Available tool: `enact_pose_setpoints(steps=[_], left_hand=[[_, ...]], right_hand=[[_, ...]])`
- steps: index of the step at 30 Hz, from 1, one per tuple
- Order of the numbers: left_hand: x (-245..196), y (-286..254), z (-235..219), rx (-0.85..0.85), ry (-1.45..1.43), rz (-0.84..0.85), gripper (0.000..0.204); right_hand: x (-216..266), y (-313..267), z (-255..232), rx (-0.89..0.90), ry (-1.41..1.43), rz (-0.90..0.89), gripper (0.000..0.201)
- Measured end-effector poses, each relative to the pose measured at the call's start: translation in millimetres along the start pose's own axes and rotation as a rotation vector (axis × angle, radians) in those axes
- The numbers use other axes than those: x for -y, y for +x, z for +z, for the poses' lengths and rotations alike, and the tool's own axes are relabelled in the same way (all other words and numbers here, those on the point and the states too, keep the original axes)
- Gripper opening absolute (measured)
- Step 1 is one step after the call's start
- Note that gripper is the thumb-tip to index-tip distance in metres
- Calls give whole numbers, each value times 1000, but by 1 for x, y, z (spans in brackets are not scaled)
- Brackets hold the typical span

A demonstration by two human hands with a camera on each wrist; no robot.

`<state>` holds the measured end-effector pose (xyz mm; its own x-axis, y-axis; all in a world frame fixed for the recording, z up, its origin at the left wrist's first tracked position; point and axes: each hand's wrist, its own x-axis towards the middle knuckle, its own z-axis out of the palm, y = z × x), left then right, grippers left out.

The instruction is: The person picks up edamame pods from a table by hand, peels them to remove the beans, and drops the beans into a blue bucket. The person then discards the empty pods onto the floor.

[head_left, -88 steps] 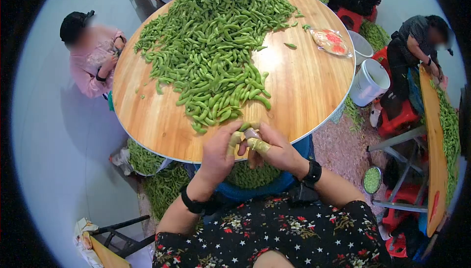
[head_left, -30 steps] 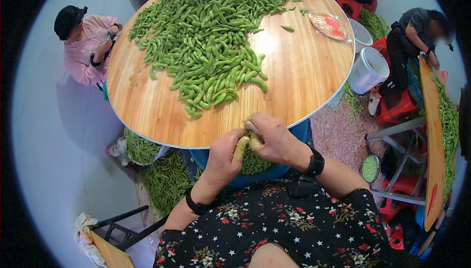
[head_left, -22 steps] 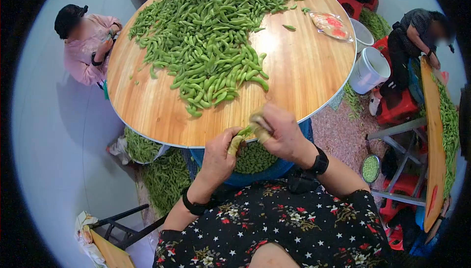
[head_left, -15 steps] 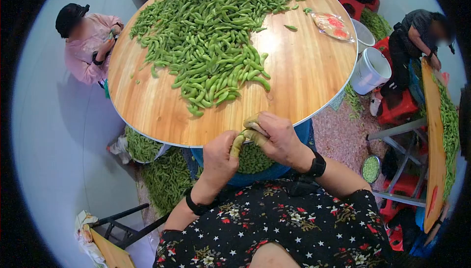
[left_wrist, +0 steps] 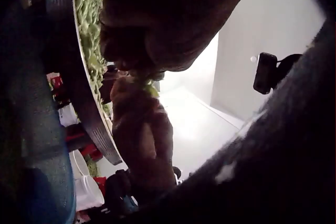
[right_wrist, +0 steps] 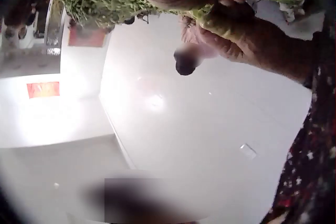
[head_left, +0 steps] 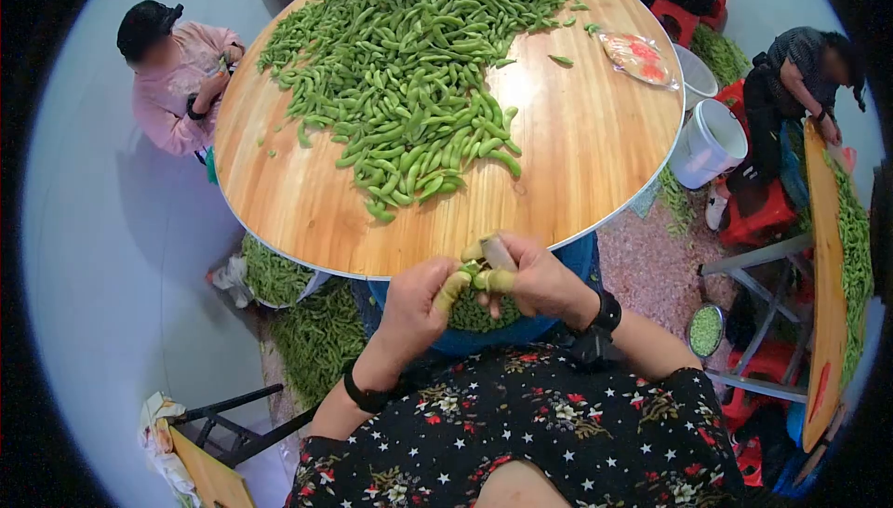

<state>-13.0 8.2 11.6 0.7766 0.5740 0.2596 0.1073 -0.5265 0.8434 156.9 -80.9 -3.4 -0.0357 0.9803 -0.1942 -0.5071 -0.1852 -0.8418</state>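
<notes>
In the head view both hands meet in front of the table's near edge. My left hand point(head_left: 419, 299) pinches a green soybean pod point(head_left: 472, 269) between thumb and fingers. My right hand point(head_left: 544, 277) pinches the same pod from the other side, its thumb wrapped in yellowish tape and a pale cover on one finger. Part of the pod is hidden by the fingertips. Below the hands stands a blue tub point(head_left: 448, 340) with green beans point(head_left: 484, 314) in it. In the left wrist view the hands are dark, with a bit of green between them.
A large heap of soybean pods point(head_left: 409, 89) covers much of the round wooden table point(head_left: 577, 164). A plastic-wrapped packet point(head_left: 640, 60) lies at its right edge. White buckets point(head_left: 709, 145) stand beyond. More pods point(head_left: 321, 350) lie on the floor at left. Other people sit around.
Since 0.7 seconds ago, when a stretch of pod showed between them, the hands have come together. The right hand has turned, bringing its thumb and pale finger cover into view.
</notes>
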Motion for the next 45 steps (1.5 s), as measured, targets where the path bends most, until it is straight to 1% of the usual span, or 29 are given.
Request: enact_pose_setpoints(steps=[2, 3, 4, 5, 6, 7, 8, 10, 11, 12, 13, 14, 15, 16, 18, 20, 22, 24, 25, 27, 28, 30, 31, 34, 36, 38, 40, 43, 45], left_hand=[[-7, -7, -3, 26, 205, 79, 14], [-12, -12, -10, 27, 208, 78, 14], [-19, -19, -21, 136, 326, -20, 14], [-23, -25, -34, 244, 443, -119, 14], [-21, -34, -52, 422, 673, -222, 17], [-22, -37, -67, 445, 797, -286, 19], [-24, -39, -78, 468, 920, -351, 22], [-19, -22, -88, 260, 881, -180, 25], [-19, -8, -89, 220, 932, -187, 23], [-5, 11, -90, 105, 940, -60, 20], [16, 32, -88, -9, 943, 69, 18], [28, 57, -86, -80, 894, 114, 15], [38, 80, -84, -150, 843, 159, 12], [56, 97, -84, -159, 842, 168, 12], [89, 123, -84, -188, 843, 228, 11], [104, 131, -83, -178, 813, 203, 12], [101, 133, -81, -160, 785, 174, 14], [92, 128, -80, -129, 671, 0, 18], [84, 124, -80, -125, 674, -3, 18], [64, 113, -74, -166, 744, 193, 16], [45, 106, -69, -155, 743, 195, 16], [8, 85, -50, -41, 419, -40, 15], [5, 75, -39, -27, 412, -40, 15], [-1, 50, -14, 1, 232, 22, 15], [-3, 41, -5, -2, 11, -59, 19], [-2, 35, -1, -21, 56, -31, 22], [4, 32, 4, -86, -45, -39, 27], [-2, 30, 3, -85, -16, -86, 33], [0, 29, 4, -93, -3, -53, 35]], right_hand=[[-7, -1, -2, 4, -296, -47, 15], [-8, -1, -5, 36, -407, -76, 17], [-10, -1, -9, 39, -405, -76, 17], [-11, -1, -12, 150, -591, -258, 18], [-7, -1, -12, 261, -774, -442, 18], [4, -9, -7, 282, -923, -274, 16], [1, -8, -9, 285, -924, -278, 16], [-8, -6, -12, 229, -1011, -459, 16], [-6, -4, -12, 222, -1051, -382, 18], [2, -3, -6, 226, -1059, -389, 18], [14, -4, 3, 174, -992, -178, 20], [23, -4, 9, 118, -919, 29, 22], [20, -1, 6, 91, -896, -18, 26], [17, 0, 3, 87, -907, -25, 26], [13, -1, -2, 98, -866, -173, 29], [14, -6, -4, 101, -841, -159, 30], [18, -9, -4, 104, -807, -144, 32], [25, -10, -2, 36, -715, 35, 35], [22, -6, -5, 37, -709, 36, 35], [13, 5, -12, 3, -695, -189, 35], [15, 6, -10, -4, -687, -188, 35], [21, 7, -3, -54, -395, -174, 38], [21, 10, -2, -61, -360, -204, 37], [20, 14, 0, -78, -291, -178, 29], [17, 14, -1, -63, -267, -188, 23], [16, 13, 0, -63, -252, -178, 24], [15, 12, 0, -50, -240, -171, 24], [17, 9, 1, -33, -236, -163, 23], [18, 8, 1, -27, -244, -161, 22]])
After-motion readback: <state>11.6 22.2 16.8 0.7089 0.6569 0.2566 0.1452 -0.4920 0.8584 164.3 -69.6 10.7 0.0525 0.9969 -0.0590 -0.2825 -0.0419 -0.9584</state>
